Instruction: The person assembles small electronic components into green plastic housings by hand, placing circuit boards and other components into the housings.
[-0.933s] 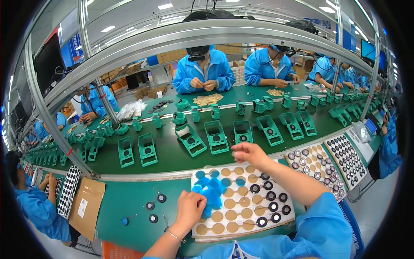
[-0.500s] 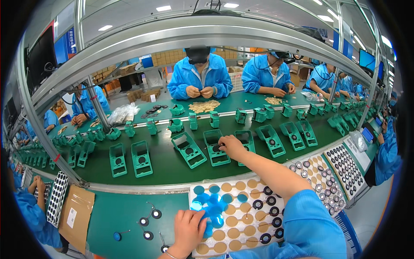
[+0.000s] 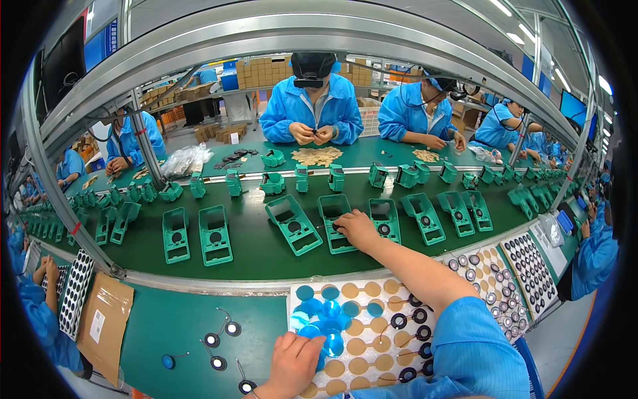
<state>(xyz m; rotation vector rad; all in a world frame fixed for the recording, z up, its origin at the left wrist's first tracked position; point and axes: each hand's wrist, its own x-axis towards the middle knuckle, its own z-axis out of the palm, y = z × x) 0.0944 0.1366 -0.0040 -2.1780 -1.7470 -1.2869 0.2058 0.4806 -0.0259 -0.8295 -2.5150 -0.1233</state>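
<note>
My right hand (image 3: 357, 230) reaches across the line to a green plastic housing (image 3: 334, 203). Its bent fingers grip a small round black speaker (image 3: 337, 225) at the round seat, covering much of it. My left hand (image 3: 292, 364) rests on the near left part of a white sheet (image 3: 297, 292), fingers loosely bent and apart. Beside its fingertips lie several glossy blue film discs (image 3: 330, 308). Tan adhesive discs (image 3: 359, 327) and black ring-shaped speakers with wires (image 3: 423, 332) sit in rows on that sheet.
More green housings (image 3: 292, 226) line the dark green belt. Loose wired speakers (image 3: 218, 362) lie left of my left hand, near a cardboard piece (image 3: 100, 326). Further speaker trays (image 3: 531, 263) stand at right. Co-workers (image 3: 312, 110) sit opposite, below a metal frame bar (image 3: 319, 40).
The view has shifted slightly. My right hand stays at the same housing, its fingers still on the speaker. My left hand has drawn slightly nearer, its fingers more bent beside the blue discs.
</note>
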